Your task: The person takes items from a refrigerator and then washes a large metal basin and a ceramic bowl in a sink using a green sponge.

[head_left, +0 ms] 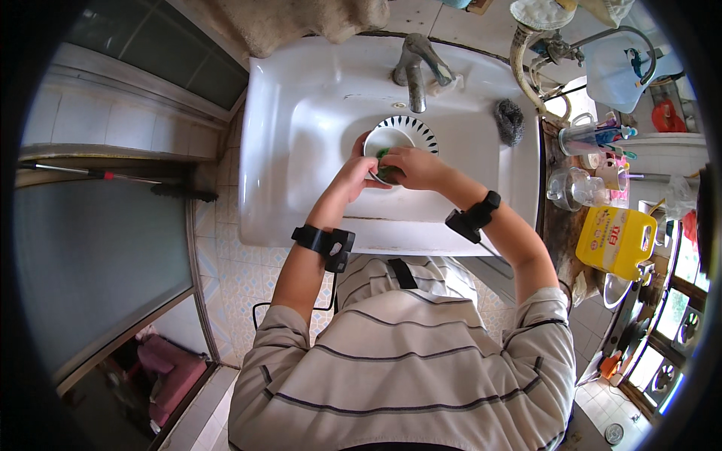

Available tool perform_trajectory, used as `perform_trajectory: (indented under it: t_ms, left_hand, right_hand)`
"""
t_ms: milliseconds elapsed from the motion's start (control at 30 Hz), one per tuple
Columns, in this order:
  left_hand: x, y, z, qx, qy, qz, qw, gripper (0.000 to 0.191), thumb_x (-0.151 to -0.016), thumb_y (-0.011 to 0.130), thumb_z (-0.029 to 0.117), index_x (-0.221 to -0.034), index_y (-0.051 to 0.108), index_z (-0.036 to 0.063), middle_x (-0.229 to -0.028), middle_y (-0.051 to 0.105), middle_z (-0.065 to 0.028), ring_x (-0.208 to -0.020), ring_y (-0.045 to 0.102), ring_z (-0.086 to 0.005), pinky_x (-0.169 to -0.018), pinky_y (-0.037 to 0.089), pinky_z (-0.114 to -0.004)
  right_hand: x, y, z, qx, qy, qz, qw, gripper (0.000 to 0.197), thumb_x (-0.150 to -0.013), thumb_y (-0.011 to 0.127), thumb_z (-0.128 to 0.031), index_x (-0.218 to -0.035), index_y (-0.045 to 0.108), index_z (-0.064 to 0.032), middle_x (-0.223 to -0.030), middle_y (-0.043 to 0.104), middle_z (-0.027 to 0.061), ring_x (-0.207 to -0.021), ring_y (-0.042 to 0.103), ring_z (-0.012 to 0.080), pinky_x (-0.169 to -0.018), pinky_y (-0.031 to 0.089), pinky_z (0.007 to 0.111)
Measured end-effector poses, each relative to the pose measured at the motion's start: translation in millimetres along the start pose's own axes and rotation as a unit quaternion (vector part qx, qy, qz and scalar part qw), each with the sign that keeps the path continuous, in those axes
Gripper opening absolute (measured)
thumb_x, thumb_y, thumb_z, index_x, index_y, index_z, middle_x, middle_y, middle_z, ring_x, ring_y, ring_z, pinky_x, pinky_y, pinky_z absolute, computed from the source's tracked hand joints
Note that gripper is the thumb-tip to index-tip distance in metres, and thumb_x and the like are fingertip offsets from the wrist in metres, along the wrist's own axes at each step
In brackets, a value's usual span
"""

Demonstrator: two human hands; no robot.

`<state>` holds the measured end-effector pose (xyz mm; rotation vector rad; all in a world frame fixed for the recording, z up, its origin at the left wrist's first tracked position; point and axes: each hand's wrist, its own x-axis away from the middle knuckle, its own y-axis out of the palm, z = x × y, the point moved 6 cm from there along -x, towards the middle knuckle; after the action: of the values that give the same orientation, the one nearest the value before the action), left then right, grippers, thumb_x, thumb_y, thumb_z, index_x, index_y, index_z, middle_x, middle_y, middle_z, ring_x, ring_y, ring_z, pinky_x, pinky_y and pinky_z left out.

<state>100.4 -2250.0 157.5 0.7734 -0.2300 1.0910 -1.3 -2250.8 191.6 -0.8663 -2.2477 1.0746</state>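
Note:
Over the basin of a white ceramic sink [316, 141], my left hand [359, 176] grips a white bowl [388, 138] by its rim and side. My right hand [418, 167] reaches into the bowl and presses a green scouring pad [384, 153] against its inside; the fingers cover much of the pad. Behind the bowl, a white plate [424, 131] with dark leaf-shaped marks around its rim lies in the basin, partly hidden by the bowl and my right hand.
A metal faucet [416, 70] rises at the sink's back, its spout above the basin. On the right ledge sits a steel wool scrubber [509, 122]. Further right stand a yellow jug [615, 239], clear plastic cups [569, 189] and a toothbrush holder [581, 139]. Brown cloth [316, 20] hangs behind.

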Motion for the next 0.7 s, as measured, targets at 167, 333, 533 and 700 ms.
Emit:
perform_trajectory:
  t_ms: [167,333,533,700]
  left_hand:
    - [-5.0,15.0,-13.6,0.012,-0.015,0.027,0.999,0.076,-0.063,0.04,0.0,-0.132,0.013,0.0207,-0.104,0.039,-0.0118,-0.077,0.05,-0.017,-0.064,0.054,-0.041]
    - [-10.5,15.4,-12.6,-0.011,0.008,0.025,1.0,0.075,-0.063,0.038,0.0,-0.131,0.016,0.0205,-0.11,0.039,-0.0136,-0.086,0.051,-0.0253,-0.067,0.053,-0.046]
    - [-6.7,-1.7,-13.3,-0.034,0.002,0.025,0.999,0.073,-0.064,0.043,-0.001,-0.129,0.015,0.0121,-0.099,0.041,-0.0133,-0.079,0.049,-0.0219,-0.061,0.054,-0.04]
    - [0.6,-8.7,-8.8,-0.041,-0.001,0.06,0.997,0.07,-0.063,0.041,0.0,-0.128,0.018,0.0103,-0.114,0.035,-0.0155,-0.094,0.046,-0.0271,-0.07,0.052,-0.046]
  right_hand:
    - [-5.1,0.1,13.0,0.142,0.039,0.147,0.978,0.034,-0.066,0.059,-0.012,-0.099,0.052,-0.0055,-0.102,0.049,0.0107,-0.096,0.049,0.0292,-0.082,0.041,0.036]
    - [-1.6,7.4,20.2,-0.127,0.141,0.279,0.941,0.027,-0.072,0.055,-0.012,-0.096,0.051,-0.0007,-0.089,0.053,0.0191,-0.084,0.052,0.0348,-0.073,0.043,0.037]
    - [12.6,3.5,10.0,-0.148,0.074,0.089,0.982,0.026,-0.073,0.061,-0.022,-0.092,0.057,-0.0042,-0.078,0.057,0.0176,-0.075,0.056,0.0318,-0.067,0.043,0.037]
    - [35.5,-36.6,25.3,-0.163,0.053,0.206,0.963,0.027,-0.069,0.068,-0.018,-0.089,0.057,-0.0032,-0.074,0.058,0.0089,-0.067,0.055,0.0198,-0.063,0.044,0.031]
